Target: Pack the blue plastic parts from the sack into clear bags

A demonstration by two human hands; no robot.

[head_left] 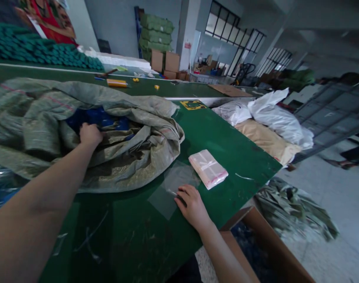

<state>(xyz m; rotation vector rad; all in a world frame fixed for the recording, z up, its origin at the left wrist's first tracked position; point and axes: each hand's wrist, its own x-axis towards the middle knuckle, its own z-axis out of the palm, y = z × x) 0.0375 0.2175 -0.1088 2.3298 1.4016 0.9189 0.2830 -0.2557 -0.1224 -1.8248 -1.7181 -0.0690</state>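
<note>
Hands are both busy on the green bench here. Left hand is reaching in from the lower left and curling into a fold of a big grey-green woven sack, but its fingers are disappearing into the cloth, so I can't tell if it's really gripping. Right hand is lying at lower centre on a clear plastic sheet, fingers a bit curled, no obvious pinch. A plastic-wrapped packet is sitting just beside it. That sack is looking light but floppy, so I'd grab a thick fistful of fold. The thin, slippery sheet is better lifted by an edge.
</note>
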